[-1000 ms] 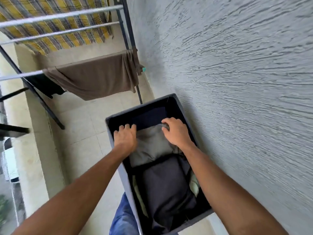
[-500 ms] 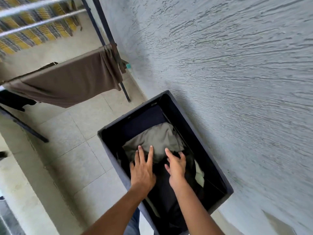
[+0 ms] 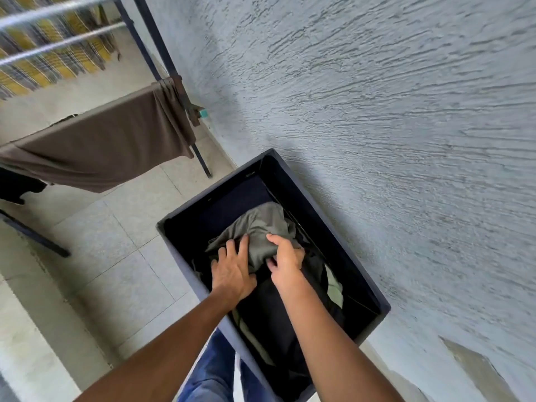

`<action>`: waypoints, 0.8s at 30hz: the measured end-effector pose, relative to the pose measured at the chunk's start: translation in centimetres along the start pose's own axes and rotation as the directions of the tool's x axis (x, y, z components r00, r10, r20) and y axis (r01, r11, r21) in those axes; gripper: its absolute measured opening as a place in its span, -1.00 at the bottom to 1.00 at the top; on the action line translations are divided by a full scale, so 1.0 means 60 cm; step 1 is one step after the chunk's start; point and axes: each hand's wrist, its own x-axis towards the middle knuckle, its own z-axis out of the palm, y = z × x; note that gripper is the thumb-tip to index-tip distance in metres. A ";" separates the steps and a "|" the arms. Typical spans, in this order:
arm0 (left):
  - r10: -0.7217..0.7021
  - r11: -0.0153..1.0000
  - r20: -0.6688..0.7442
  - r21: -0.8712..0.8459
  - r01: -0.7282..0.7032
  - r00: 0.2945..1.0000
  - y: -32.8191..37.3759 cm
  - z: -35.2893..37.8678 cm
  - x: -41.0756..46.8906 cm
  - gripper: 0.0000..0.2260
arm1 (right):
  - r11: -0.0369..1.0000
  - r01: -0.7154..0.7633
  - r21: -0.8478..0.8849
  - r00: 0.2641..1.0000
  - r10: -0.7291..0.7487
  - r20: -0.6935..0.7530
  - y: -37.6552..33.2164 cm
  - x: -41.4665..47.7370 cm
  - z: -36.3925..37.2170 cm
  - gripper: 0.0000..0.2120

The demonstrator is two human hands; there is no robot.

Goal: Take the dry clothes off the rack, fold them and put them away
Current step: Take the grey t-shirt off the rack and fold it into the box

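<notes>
The right hand [image 3: 285, 262] is gripping a grey-green garment [image 3: 261, 224], with its thumb lying over the top of the bunched cloth and its fingers curling in under the near edge. Just to its left, the left hand [image 3: 232, 271] is pressing on the same garment with fingers spread and nearly straight, their tips resting on the fabric's left side, so that the cloth is bulging up between the two hands. The garment is sitting inside a dark rectangular bin [image 3: 352, 256], toward its far half, and it is lying on a black folded garment [image 3: 275, 311] that is filling the near half. A strip of pale green cloth [image 3: 334, 289] is showing along the right side of the black one. The bin is standing on a tiled floor [image 3: 116, 256], with its right side close against a rough grey wall [image 3: 377, 111]. The person's jeans [image 3: 208, 372] are showing just below the bin's near left edge. Farther off on the left, a drying rack [image 3: 162, 56] is standing with a brown garment [image 3: 101, 149] hanging over a lower rail, a black garment [image 3: 17, 184] hanging at the far left edge, and a yellow plaid cloth [image 3: 43, 65] draping behind the upper rails. A small teal peg [image 3: 204, 113] is sitting at the brown garment's right end.
</notes>
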 end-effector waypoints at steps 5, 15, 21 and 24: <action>0.201 0.979 -0.219 0.024 -0.201 0.955 -0.039 -0.059 0.008 -0.34 | 0.973 -0.115 0.201 0.958 0.056 0.280 -0.006 -0.031 -0.024 -0.52; 0.614 0.673 -0.148 0.611 -0.417 0.775 -0.100 -0.143 0.039 -0.27 | 0.970 -0.100 0.220 0.926 0.010 0.378 0.071 -0.042 -0.056 -0.48; 0.347 0.798 0.045 0.511 -0.320 0.937 -0.115 -0.096 0.040 -0.15 | 0.705 0.509 -0.494 0.794 -0.606 -0.047 0.160 -0.024 -0.086 -0.41; 0.339 0.813 0.013 0.498 -0.300 0.941 -0.116 -0.087 0.034 -0.19 | 0.011 0.777 -0.629 0.364 -0.823 0.436 0.141 -0.041 -0.090 -0.52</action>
